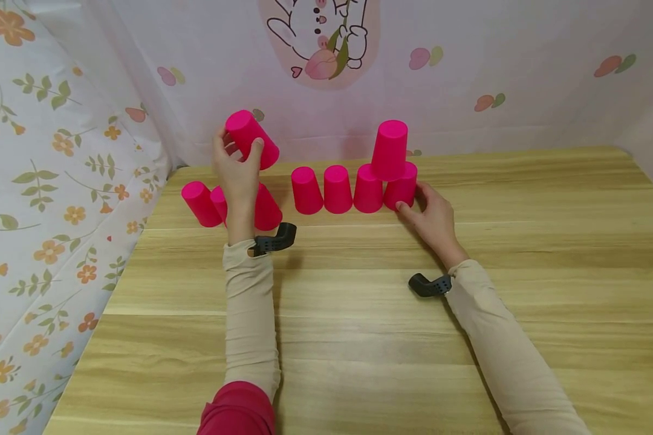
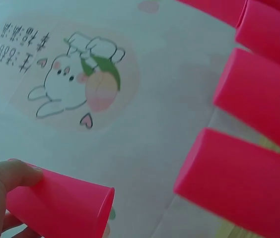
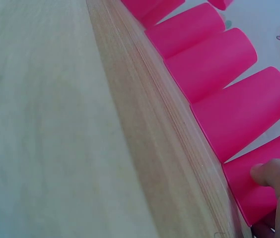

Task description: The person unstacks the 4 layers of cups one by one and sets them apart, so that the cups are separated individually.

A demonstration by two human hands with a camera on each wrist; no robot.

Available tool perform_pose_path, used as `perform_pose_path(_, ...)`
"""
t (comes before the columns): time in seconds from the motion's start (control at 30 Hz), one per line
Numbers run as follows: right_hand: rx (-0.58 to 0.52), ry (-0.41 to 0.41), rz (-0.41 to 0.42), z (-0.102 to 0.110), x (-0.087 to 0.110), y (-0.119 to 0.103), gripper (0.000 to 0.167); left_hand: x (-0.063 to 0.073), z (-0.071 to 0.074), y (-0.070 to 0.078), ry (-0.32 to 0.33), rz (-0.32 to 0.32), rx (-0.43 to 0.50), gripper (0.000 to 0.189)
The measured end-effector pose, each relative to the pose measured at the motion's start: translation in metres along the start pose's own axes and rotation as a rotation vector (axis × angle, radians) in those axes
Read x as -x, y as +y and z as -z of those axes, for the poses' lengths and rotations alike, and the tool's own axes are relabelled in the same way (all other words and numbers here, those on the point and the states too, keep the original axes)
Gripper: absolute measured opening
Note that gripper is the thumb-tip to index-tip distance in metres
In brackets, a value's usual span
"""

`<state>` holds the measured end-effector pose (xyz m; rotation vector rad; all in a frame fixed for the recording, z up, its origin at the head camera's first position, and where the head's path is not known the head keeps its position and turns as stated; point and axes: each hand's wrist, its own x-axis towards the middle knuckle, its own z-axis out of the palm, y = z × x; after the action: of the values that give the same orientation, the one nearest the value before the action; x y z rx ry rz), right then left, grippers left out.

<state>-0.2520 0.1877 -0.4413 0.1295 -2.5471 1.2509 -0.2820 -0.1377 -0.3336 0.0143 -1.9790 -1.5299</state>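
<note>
My left hand (image 1: pixel 238 166) grips a pink cup (image 1: pixel 252 139), tilted and raised above the table at the left; the left wrist view shows the thumb along that cup's wall (image 2: pixel 60 203). Four upside-down cups stand in a row at the back, among them one (image 1: pixel 307 191) at the row's left end. On the two right ones rests an upper cup (image 1: pixel 390 151), bridging them. My right hand (image 1: pixel 432 217) holds the rightmost lower cup (image 1: pixel 401 187) low on its side, thumb in front; the right wrist view has its thumb pressed on that cup (image 3: pixel 249 183).
Several more pink cups (image 1: pixel 201 204) stand at the left, partly hidden behind my left forearm. A white patterned cloth (image 1: pixel 468 72) hangs behind the wooden table (image 1: pixel 348 338). Each wrist carries a black camera mount (image 1: pixel 430 285).
</note>
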Motion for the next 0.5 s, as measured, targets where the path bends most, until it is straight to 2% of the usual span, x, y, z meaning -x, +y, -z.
perform_pose_path(0.27,-0.017,-0.001,0.003,0.0,-0.001,-0.004,0.056,-0.006,0.019,-0.011,0.119,0.028,-0.052,0.056)
perform_pose_path(0.5,-0.023,-0.006,-0.007,0.001,0.0,-0.004,0.056,-0.005,0.024,-0.018,0.114,0.079,-0.128,0.054)
